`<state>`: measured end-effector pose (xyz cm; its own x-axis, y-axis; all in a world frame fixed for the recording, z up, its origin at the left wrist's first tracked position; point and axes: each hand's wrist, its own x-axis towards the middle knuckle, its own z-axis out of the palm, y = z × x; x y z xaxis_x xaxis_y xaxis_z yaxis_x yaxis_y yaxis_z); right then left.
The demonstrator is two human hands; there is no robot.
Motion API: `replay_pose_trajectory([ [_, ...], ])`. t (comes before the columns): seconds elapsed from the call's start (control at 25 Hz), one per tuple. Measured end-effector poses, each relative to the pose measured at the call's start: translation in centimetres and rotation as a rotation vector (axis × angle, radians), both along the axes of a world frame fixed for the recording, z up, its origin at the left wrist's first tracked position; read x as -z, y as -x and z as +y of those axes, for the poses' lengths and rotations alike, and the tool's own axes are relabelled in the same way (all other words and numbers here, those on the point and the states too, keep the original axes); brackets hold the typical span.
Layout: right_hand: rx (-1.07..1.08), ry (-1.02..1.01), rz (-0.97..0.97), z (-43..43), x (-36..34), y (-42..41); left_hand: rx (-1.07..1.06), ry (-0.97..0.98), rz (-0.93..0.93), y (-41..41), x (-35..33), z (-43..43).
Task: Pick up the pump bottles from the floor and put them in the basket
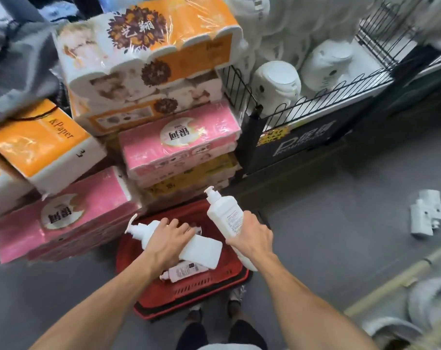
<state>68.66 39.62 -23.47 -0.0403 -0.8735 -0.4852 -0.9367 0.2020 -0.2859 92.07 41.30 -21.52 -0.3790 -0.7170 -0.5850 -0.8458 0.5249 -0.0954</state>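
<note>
My left hand (172, 234) grips a pump bottle (201, 248) over the red basket (189, 294), my right hand (252, 236) clutches a second bottle (224, 215) upright beside it; tissue packs (179, 145) crowd ahead, white containers (426, 215) lie on the floor (328, 223) rightward

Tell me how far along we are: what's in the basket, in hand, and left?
Done: one small bottle lies in the red basket. In hand: the left hand grips a white pump bottle over the basket; the right hand grips a second pump bottle beside it. Left: both need setting in; white items on the floor at right are too blurred to identify.
</note>
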Motion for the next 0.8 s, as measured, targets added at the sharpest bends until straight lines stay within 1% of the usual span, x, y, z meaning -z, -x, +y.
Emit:
replay_pose_trajectory([
  [0.2,0.156,-0.031,-0.026,0.9,5.6,-1.3,0.202,-0.027,-0.073,-0.1,5.6,-2.1],
  [0.44,0.339,-0.07,-0.047,2.1,13.9,-3.1,0.358,-0.069,-0.066,1.0,14.8,-3.6],
  [0.6,0.397,-0.086,-0.046,3.4,19.5,-3.4,0.538,-0.057,-0.078,2.1,21.4,-3.4],
  [0.8,0.402,-0.127,-0.047,4.3,26.5,-3.7,0.693,-0.074,-0.076,2.7,30.0,-3.0],
])
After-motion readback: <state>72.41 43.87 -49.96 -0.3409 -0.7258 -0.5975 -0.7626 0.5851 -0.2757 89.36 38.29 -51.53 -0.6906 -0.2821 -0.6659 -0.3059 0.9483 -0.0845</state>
